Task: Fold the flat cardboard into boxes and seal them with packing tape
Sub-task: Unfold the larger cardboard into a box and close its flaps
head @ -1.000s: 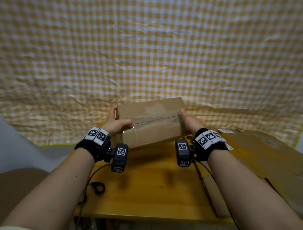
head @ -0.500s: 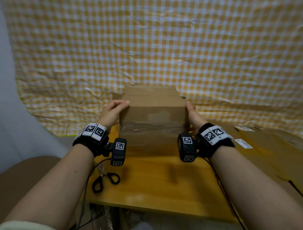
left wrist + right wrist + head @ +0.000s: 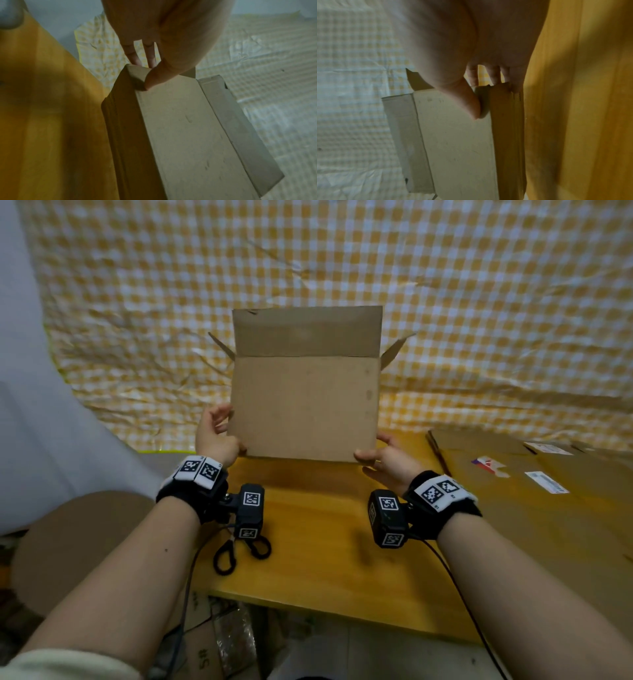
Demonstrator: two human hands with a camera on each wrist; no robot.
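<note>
I hold a brown cardboard box (image 3: 305, 409) upright above the wooden table (image 3: 325, 542), a plain side facing me. Its top flaps stand open, the rear one raised and the two side ones splayed out. My left hand (image 3: 215, 436) grips the lower left corner; in the left wrist view its thumb (image 3: 157, 77) presses the front face of the box (image 3: 180, 128) and the fingers reach round the side. My right hand (image 3: 380, 457) grips the lower right corner, its thumb (image 3: 467, 102) on the box (image 3: 453, 135) and the fingers behind. The box's inside is hidden.
Black-handled scissors (image 3: 239, 553) lie on the table near its front left edge. A stack of flat cardboard (image 3: 534, 508) with labels covers the table's right side. A yellow gingham cloth (image 3: 137, 302) hangs behind. A round brown surface (image 3: 75, 542) sits low at the left.
The box has been turned from lying with its taped seam towards me to standing upright with the open flaps on top. Both hands shifted from its sides to its lower corners.
</note>
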